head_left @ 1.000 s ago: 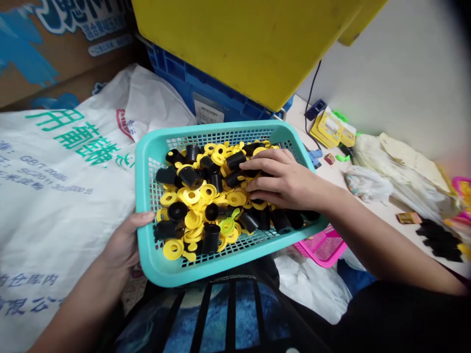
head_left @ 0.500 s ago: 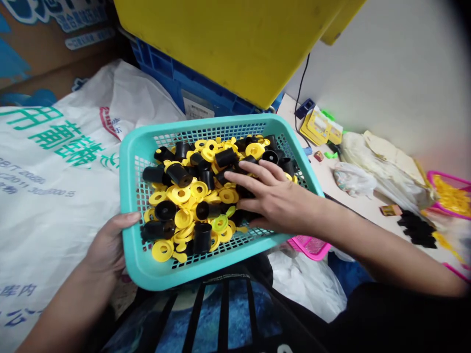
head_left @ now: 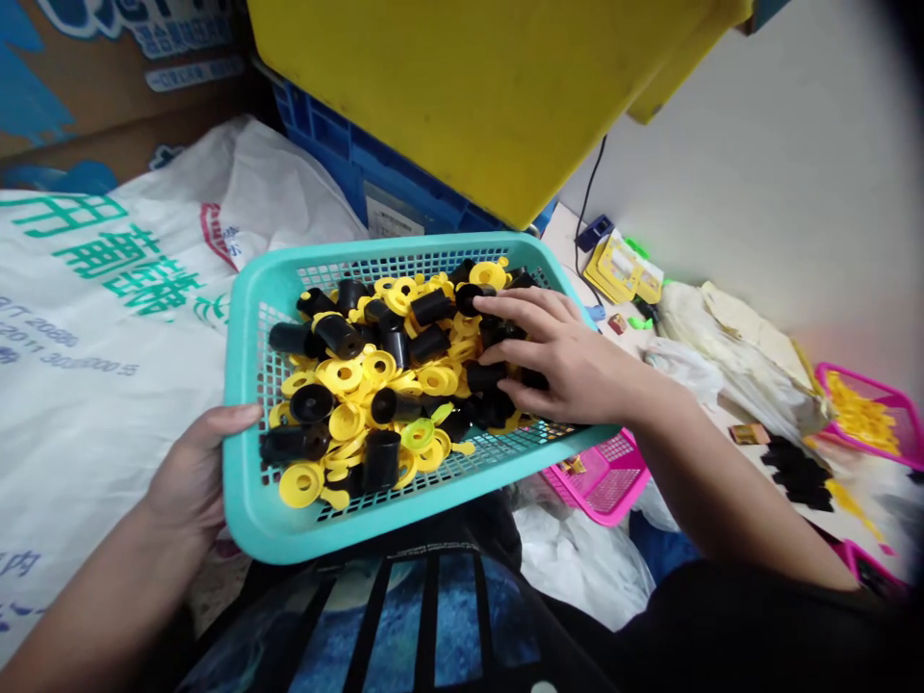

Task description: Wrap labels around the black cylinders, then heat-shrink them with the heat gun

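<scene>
A turquoise plastic basket is in front of my body, slightly tilted. My left hand grips its left rim, thumb on top and fingers hidden below. Inside lie many black plastic cylinders mixed with yellow ring-shaped pieces with tabs. One yellow-green ring piece is near the front. My right hand reaches into the basket's right side, fingers apart and bent, fingertips touching black cylinders there. It covers part of the pile, and no piece is visibly gripped.
A pink basket sits below the right end. A yellow bin and blue crate stand behind, a white printed sack at left. Plastic bags, black pieces and another pink basket of yellow pieces lie right.
My right hand has moved right within the basket, its fingers spreading and curling over the cylinders, some of which have shifted. The turquoise basket sits slightly further left, and more of the lower pink basket shows.
</scene>
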`<state>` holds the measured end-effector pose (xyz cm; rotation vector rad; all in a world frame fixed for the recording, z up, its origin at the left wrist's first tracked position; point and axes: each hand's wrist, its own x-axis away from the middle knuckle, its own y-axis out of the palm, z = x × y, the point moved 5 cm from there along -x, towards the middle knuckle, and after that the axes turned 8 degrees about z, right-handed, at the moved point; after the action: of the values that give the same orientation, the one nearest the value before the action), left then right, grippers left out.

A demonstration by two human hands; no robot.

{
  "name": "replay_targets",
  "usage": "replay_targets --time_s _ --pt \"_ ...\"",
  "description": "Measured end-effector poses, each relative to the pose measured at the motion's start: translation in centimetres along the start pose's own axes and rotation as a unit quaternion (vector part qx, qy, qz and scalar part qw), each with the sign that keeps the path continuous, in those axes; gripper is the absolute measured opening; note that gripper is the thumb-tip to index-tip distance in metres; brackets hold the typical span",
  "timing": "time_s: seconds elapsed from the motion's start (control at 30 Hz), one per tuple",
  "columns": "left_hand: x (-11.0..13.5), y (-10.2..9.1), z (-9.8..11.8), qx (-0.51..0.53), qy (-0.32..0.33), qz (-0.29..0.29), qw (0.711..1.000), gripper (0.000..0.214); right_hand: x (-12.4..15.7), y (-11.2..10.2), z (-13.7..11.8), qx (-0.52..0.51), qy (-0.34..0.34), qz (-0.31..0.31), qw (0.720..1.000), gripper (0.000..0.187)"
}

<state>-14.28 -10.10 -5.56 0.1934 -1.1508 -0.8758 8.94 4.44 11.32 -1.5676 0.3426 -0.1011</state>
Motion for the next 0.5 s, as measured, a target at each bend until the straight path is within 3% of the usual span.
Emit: replay_targets --time_s 0.13,0.27,0.4,0.5 --pt "0.4 0.5 -0.2 -0.021 -0.032 0.045 0.998 0.056 -0.2 -1.0 -0.1 -0.076 -0.027 0.025 0.996 0.024" --pt "0.6 0.7 -0.5 -0.010 -0.054 0.037 0.998 0.058 1.0 -3.6 0.5 -0.097 0.020 0.134 0.986 0.020" --pt "0.4 0.3 -0.8 0.003 -0.062 0.031 0.998 0.055 5.8 -4.9 3.4 -0.076 0.224 0.254 0.938 0.024" --pt "0.1 0.5 -1.1 0.006 -0.050 0.027 0.998 0.056 11.6 -2.3 5.3 -0.205 0.405 0.255 0.854 0.044"
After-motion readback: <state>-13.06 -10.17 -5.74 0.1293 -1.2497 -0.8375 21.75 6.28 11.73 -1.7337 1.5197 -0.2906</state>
